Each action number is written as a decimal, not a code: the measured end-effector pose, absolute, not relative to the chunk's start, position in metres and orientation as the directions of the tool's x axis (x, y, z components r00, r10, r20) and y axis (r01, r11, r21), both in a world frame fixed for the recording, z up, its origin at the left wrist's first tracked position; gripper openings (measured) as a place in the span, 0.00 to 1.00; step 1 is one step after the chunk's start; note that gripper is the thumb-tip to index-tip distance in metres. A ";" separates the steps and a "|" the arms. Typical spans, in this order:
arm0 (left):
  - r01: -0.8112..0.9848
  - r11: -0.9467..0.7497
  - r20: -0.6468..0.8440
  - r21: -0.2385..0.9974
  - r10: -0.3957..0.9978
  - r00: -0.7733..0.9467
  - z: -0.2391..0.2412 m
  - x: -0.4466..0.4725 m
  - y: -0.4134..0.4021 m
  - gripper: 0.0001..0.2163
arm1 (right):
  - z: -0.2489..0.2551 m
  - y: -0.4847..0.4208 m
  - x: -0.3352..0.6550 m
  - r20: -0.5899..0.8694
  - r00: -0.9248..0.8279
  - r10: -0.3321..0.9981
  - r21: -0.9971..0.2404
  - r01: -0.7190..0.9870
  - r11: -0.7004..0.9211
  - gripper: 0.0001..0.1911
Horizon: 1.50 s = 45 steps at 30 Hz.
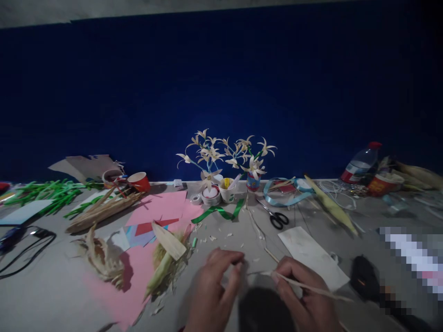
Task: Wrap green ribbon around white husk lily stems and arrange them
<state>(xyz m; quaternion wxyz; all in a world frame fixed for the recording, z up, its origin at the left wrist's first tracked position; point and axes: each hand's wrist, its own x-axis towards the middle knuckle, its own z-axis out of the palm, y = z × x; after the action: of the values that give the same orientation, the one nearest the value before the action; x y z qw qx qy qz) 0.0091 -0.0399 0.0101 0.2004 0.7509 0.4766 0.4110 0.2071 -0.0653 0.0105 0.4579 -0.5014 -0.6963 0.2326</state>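
My right hand (302, 293) pinches a thin pale strip of corn husk (316, 289) between thumb and forefinger. The strip trails off to the right, and a thin dark end pokes out to the left of the fingertips. Opposite it, my left hand (219, 286) is curled with thumb and forefinger slightly apart, and nothing shows between them. A white paper sheet (313, 258) lies beyond my right hand. To the left of my left hand is a green-and-pale corn husk (161, 272) with silk. Pale husk flowers (209, 154) stand at the back, in front of a blue panel.
Black-handled scissors (278, 220) and a green ribbon (218, 211) lie mid-table. Pink paper (159, 207) and dried husks (104, 260) spread to the left, beside green stems (51, 196). A bottle (362, 161), light-blue ribbon (287, 203) and a yellowish husk (332, 206) are on the right.
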 end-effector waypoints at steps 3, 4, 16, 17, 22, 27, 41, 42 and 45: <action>0.487 -0.578 0.453 0.655 0.816 0.359 0.022 0.029 -0.048 0.10 | 0.009 -0.063 0.203 0.420 -0.114 0.900 -0.767 0.485 0.420 0.14; 0.496 -0.580 0.449 0.646 0.815 0.367 0.023 0.034 -0.048 0.09 | 0.009 -0.062 0.202 0.429 -0.125 0.895 -0.755 0.494 0.431 0.14; 0.499 -0.480 0.374 0.722 0.877 0.303 0.010 0.007 -0.041 0.12 | 0.015 -0.067 0.205 0.288 0.024 0.957 -0.895 0.361 0.260 0.17; 0.469 -0.526 0.392 0.709 0.847 0.358 0.014 0.011 -0.043 0.12 | 0.014 -0.065 0.203 0.282 0.016 0.959 -0.897 0.360 0.258 0.17; 0.519 -0.547 0.421 0.656 0.837 0.350 0.026 0.027 -0.046 0.08 | 0.013 -0.060 0.199 0.200 -0.105 0.974 -0.930 0.292 0.222 0.11; 0.537 -0.632 0.516 0.559 0.772 0.370 0.027 0.026 -0.044 0.08 | 0.014 -0.059 0.200 0.148 -0.123 0.981 -0.969 0.182 0.169 0.08; 0.537 -0.628 0.483 0.563 0.777 0.404 0.027 0.016 -0.054 0.08 | 0.017 -0.052 0.211 0.354 -0.044 0.934 -0.757 0.574 0.313 0.11; 0.542 -0.624 0.475 0.563 0.781 0.406 0.027 0.014 -0.054 0.09 | 0.013 -0.050 0.220 0.367 -0.022 0.930 -0.733 0.609 0.304 0.11; 0.570 -0.613 0.463 0.547 0.789 0.403 0.025 0.011 -0.054 0.09 | 0.003 -0.046 0.250 0.460 0.072 0.885 -0.621 0.738 0.263 0.06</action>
<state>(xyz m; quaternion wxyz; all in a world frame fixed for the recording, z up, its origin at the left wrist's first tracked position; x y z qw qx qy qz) 0.0114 -0.0538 0.0247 0.1530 0.8235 0.4126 0.3579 0.2497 -0.0462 0.0034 0.4186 -0.6007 -0.6755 0.0875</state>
